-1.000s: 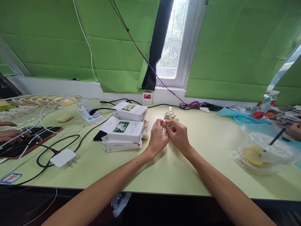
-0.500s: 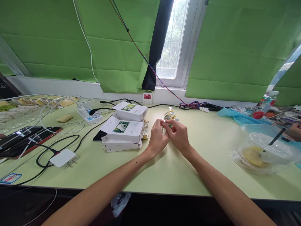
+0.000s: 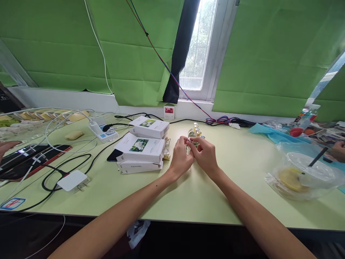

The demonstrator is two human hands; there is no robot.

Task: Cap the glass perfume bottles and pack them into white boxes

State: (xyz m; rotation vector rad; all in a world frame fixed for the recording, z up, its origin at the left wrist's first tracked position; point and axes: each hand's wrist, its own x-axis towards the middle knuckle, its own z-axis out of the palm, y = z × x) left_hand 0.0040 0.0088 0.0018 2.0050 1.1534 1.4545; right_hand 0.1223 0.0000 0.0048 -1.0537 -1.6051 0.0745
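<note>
Fingertips of my left hand [image 3: 180,158] and my right hand [image 3: 206,154] meet around a small clear glass bottle [image 3: 188,149]. The left fingers wrap its side, while the right thumb and fingers pinch at its top. Most of the bottle is hidden by the hands. Just behind them stand several little glass bottles [image 3: 198,132] with gold and silvery caps. To the left, white boxes with a white-flower picture [image 3: 148,149] lie stacked with flaps open. Beside the stack, touching or nearly touching it, lie glass bottles with gold caps [image 3: 167,149].
Left of the boxes are a power strip [image 3: 104,135], a white charger [image 3: 73,181], looping cables and dark phones [image 3: 24,158], with another person's hand [image 3: 8,146] by them. On the right sit a bagged lidded cup [image 3: 304,176], blue plastic [image 3: 269,133] and another person's hand [image 3: 338,151].
Another person's hand has come into view at the left edge above the phones. My hands and the bottle stay almost in place.
</note>
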